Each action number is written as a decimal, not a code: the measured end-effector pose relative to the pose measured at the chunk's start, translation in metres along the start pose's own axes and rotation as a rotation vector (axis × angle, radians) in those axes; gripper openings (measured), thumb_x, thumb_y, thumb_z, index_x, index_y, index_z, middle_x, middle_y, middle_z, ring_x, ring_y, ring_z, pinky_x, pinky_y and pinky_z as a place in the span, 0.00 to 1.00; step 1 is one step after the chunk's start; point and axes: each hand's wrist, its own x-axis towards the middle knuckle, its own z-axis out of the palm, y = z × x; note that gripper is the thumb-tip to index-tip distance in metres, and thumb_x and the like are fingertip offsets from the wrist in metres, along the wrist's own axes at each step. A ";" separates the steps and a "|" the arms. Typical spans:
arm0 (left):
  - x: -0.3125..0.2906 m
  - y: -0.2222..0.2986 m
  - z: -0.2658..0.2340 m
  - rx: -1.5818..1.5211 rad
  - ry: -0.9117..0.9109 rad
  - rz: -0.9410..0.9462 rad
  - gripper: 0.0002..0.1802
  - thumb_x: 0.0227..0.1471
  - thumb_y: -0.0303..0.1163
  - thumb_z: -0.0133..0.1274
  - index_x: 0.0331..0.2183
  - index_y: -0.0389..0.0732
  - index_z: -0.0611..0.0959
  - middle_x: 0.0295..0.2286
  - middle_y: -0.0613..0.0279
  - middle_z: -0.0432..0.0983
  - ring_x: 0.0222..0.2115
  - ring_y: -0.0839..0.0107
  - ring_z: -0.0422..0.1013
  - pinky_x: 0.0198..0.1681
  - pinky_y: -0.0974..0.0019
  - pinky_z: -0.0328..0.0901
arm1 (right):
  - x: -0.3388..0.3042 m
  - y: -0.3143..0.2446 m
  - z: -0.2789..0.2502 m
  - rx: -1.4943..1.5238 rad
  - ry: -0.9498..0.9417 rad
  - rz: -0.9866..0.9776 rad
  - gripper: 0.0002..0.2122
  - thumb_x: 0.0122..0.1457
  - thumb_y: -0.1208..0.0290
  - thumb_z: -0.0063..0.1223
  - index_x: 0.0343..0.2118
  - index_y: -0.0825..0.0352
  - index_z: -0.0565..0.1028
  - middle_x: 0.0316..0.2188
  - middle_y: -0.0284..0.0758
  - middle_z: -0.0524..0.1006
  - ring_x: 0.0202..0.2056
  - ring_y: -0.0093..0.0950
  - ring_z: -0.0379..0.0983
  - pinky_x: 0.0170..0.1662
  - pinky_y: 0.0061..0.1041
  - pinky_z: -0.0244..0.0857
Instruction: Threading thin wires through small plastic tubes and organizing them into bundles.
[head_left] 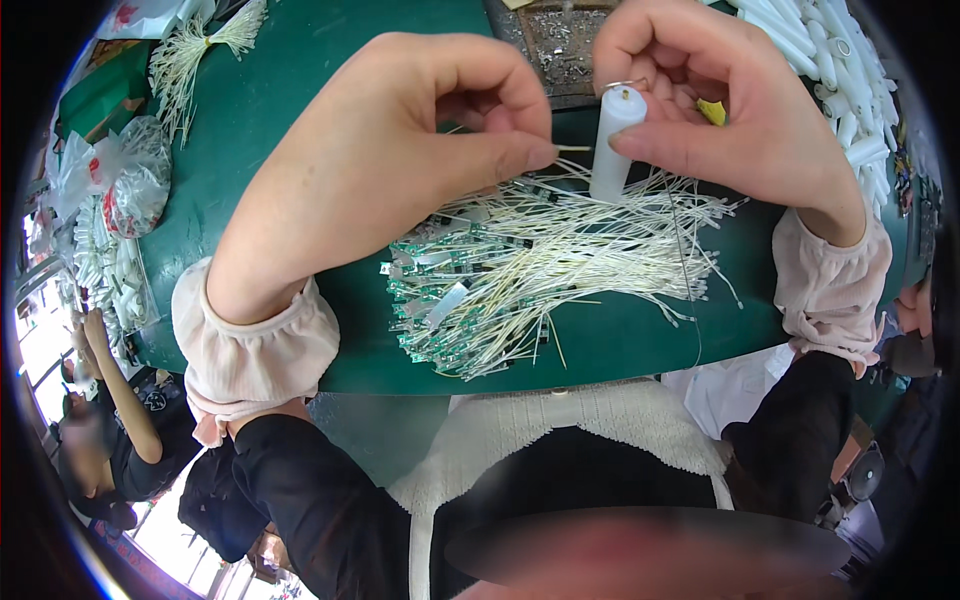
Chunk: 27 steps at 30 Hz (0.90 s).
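Between thumb and fingers, my right hand (700, 110) grips a white plastic tube (612, 150), nearly upright, with a small brassy piece at its top and a thin wire loop beside it. A bit of yellow (712, 111) shows at that hand's fingers. My left hand (430, 120) is closed in a pinch on a thin cream wire (572, 148), whose end points toward the tube. Under both hands lies a pile of cream wires (600, 245) with small green circuit boards (420, 320) at their left ends.
White tubes (850, 90) are heaped at the far right of the green table (300, 70). A tied wire bundle (195, 60) and a clear plastic bag (135, 180) lie on the left. A metal tray (560, 45) holds small parts at the back. Another person (130, 430) sits at left.
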 end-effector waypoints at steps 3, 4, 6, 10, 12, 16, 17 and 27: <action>0.004 -0.007 -0.003 -0.168 -0.011 0.085 0.09 0.60 0.23 0.58 0.43 0.33 0.80 0.44 0.57 0.78 0.42 0.76 0.76 0.40 0.76 0.72 | 0.001 0.002 -0.001 -0.028 -0.009 -0.012 0.12 0.57 0.78 0.67 0.41 0.68 0.76 0.27 0.22 0.73 0.25 0.08 0.64 0.26 0.12 0.56; 0.005 -0.011 -0.005 -0.169 -0.012 0.084 0.09 0.60 0.23 0.58 0.43 0.33 0.80 0.44 0.57 0.78 0.42 0.76 0.76 0.40 0.76 0.72 | 0.001 0.003 0.000 -0.005 -0.016 -0.008 0.12 0.57 0.78 0.67 0.41 0.68 0.76 0.28 0.22 0.73 0.25 0.08 0.64 0.26 0.12 0.56; 0.004 -0.019 -0.008 -0.671 -0.020 -0.106 0.06 0.62 0.20 0.54 0.42 0.32 0.77 0.48 0.53 0.77 0.42 0.76 0.76 0.48 0.68 0.77 | 0.003 0.005 0.001 0.041 -0.032 -0.003 0.12 0.56 0.78 0.67 0.41 0.69 0.76 0.28 0.23 0.73 0.25 0.08 0.63 0.26 0.12 0.57; 0.010 -0.010 0.006 -0.761 0.015 -0.276 0.04 0.64 0.21 0.52 0.41 0.33 0.77 0.50 0.54 0.75 0.44 0.76 0.75 0.48 0.68 0.77 | 0.003 -0.002 0.006 0.024 0.013 0.075 0.13 0.56 0.79 0.68 0.43 0.69 0.76 0.27 0.23 0.73 0.24 0.09 0.63 0.26 0.13 0.57; 0.011 -0.010 0.009 -0.768 0.012 -0.204 0.03 0.64 0.20 0.52 0.41 0.33 0.76 0.51 0.53 0.74 0.45 0.75 0.74 0.50 0.67 0.76 | 0.000 0.000 0.008 -0.038 0.058 0.018 0.13 0.56 0.79 0.68 0.43 0.69 0.76 0.26 0.22 0.73 0.24 0.09 0.62 0.26 0.13 0.56; 0.007 -0.016 0.013 -0.777 0.031 -0.135 0.03 0.65 0.20 0.50 0.40 0.33 0.75 0.51 0.51 0.74 0.47 0.72 0.74 0.53 0.63 0.75 | 0.000 0.002 0.006 0.084 0.038 0.031 0.12 0.55 0.81 0.67 0.41 0.69 0.77 0.23 0.21 0.70 0.23 0.09 0.61 0.25 0.13 0.54; 0.009 -0.021 0.015 -0.863 0.012 -0.124 0.03 0.65 0.21 0.50 0.41 0.34 0.75 0.51 0.51 0.74 0.47 0.71 0.74 0.54 0.61 0.74 | 0.000 -0.002 0.003 0.084 0.038 0.033 0.12 0.55 0.81 0.67 0.41 0.69 0.77 0.23 0.21 0.70 0.23 0.09 0.61 0.25 0.13 0.54; 0.011 -0.031 0.022 -1.152 -0.103 0.007 0.03 0.66 0.23 0.49 0.41 0.35 0.73 0.46 0.56 0.74 0.47 0.69 0.74 0.58 0.54 0.71 | 0.001 0.002 0.003 0.108 0.038 0.064 0.12 0.58 0.82 0.65 0.44 0.71 0.78 0.22 0.19 0.64 0.23 0.10 0.56 0.26 0.14 0.50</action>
